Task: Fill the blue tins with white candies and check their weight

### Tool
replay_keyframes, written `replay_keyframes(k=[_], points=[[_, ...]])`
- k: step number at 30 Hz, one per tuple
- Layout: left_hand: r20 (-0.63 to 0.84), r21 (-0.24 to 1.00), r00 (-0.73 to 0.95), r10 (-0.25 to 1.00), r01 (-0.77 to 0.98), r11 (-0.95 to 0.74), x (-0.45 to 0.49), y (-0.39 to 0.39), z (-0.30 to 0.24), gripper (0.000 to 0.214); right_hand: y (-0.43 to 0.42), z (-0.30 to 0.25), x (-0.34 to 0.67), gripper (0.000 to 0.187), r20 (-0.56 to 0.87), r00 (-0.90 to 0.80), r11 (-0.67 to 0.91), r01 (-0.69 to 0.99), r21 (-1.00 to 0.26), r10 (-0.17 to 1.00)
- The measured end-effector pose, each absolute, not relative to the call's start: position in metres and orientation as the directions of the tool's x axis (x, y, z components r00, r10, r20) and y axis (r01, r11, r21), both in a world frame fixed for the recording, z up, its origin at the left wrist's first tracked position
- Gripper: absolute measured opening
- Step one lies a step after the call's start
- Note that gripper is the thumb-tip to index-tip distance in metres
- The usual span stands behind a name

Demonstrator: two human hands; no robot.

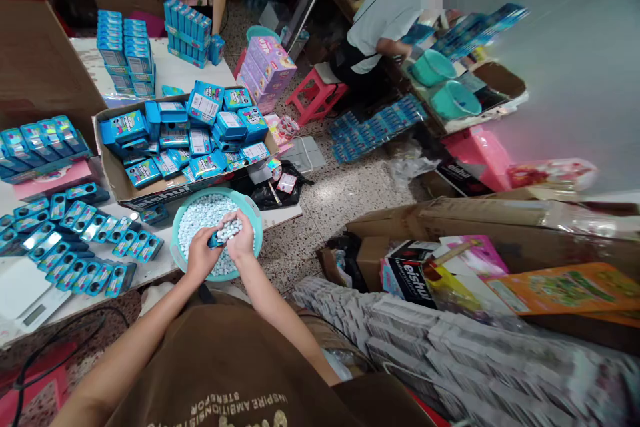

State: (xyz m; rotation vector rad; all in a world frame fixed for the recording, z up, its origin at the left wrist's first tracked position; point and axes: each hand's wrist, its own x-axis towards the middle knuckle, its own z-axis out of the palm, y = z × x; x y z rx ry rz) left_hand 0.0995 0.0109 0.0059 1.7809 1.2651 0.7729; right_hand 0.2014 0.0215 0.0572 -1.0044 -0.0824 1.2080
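A turquoise basin full of small pale candies stands at the table's front edge. Over it, my left hand is closed around a small blue candy box, mostly hidden by the fingers. My right hand is cupped against the box and holds a heap of the pale candies. Left of the basin, several blue boxes with round dark openings lie in rows. A few candies rest on one of them.
Behind the basin is a cardboard carton of blue boxes. A white scale sits at left. Stacked blue boxes stand at the back. Two people work beyond, one beside a red stool. Stacked grey-white sheets and cartons fill the right.
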Motion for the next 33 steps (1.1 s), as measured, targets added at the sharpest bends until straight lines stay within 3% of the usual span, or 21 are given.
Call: replay_keyframes(k=[13,23,33], points=[[0.066,0.874,0.329,0.942,0.437,-0.213,0.102,0.014,0.01,0.038,0.02,0.057,0.198,0.027,-0.334,0.497,0.044,-0.606,-0.794,0.801],[0.027,0.9,0.275,0.961,0.412,-0.143,0.107,0.018,0.011,0.036,0.023,0.068,0.202,0.025,-0.423,0.418,-0.048,-0.663,-0.747,0.804],[0.117,0.902,0.164,0.979,0.396,-0.174,0.11,0.022,-0.026,0.043,0.032,0.048,0.193,0.03,-0.42,0.524,-0.081,-0.552,-0.83,0.741]])
